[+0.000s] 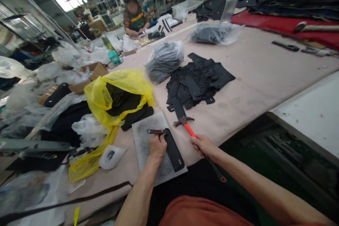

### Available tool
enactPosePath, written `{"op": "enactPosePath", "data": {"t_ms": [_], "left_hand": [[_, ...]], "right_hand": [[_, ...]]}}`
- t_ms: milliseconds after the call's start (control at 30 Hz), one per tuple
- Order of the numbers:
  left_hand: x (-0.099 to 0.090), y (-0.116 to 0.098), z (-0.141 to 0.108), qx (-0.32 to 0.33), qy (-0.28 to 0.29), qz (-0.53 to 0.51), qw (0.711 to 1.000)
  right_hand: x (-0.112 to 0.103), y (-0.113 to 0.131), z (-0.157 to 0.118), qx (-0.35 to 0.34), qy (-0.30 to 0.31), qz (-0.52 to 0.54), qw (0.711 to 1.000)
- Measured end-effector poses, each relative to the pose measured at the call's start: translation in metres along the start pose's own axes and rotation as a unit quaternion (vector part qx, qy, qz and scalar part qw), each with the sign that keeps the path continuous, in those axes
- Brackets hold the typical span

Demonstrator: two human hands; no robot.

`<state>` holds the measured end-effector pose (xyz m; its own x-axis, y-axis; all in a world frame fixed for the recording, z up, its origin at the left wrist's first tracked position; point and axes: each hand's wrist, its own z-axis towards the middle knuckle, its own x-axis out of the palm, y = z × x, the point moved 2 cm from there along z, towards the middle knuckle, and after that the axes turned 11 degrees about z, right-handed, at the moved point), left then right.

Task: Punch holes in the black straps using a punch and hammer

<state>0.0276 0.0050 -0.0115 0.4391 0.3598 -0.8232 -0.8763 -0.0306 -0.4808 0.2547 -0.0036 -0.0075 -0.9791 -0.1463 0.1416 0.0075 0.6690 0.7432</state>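
Observation:
My left hand (158,145) is closed around a short metal punch-like tool (156,131), above a worn grey board (143,123). Beside that hand, a long black strip-shaped piece (174,152) lies on the board. My right hand (203,144) grips a hammer (188,127) by its orange and black handle; the hammer's head is near a heap of black cut pieces (198,81) on the table. The lower end of the tool in my left hand cannot be made out.
Left of the board sits a yellow plastic bag (119,76) with dark pieces inside. Clear-wrapped bundles (165,60) stand behind the black heap. A person (136,17) works across the table (254,95). The table's front edge runs along my right side.

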Motion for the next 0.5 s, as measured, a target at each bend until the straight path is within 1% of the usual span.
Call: {"op": "enactPosePath", "data": {"t_ms": [100,200,500], "left_hand": [[-0.001,-0.003,0.0,0.012,-0.018,-0.002,1.0],[-0.002,-0.007,0.0,0.012,-0.024,0.01,1.0],[-0.002,-0.009,-0.001,0.003,-0.031,0.058,0.998]], "right_hand": [[-0.004,-0.005,0.002,0.002,0.002,0.02,1.0],[-0.009,-0.006,0.004,0.005,0.016,0.037,0.999],[-0.014,-0.009,0.007,0.022,0.031,0.046,0.998]]}}
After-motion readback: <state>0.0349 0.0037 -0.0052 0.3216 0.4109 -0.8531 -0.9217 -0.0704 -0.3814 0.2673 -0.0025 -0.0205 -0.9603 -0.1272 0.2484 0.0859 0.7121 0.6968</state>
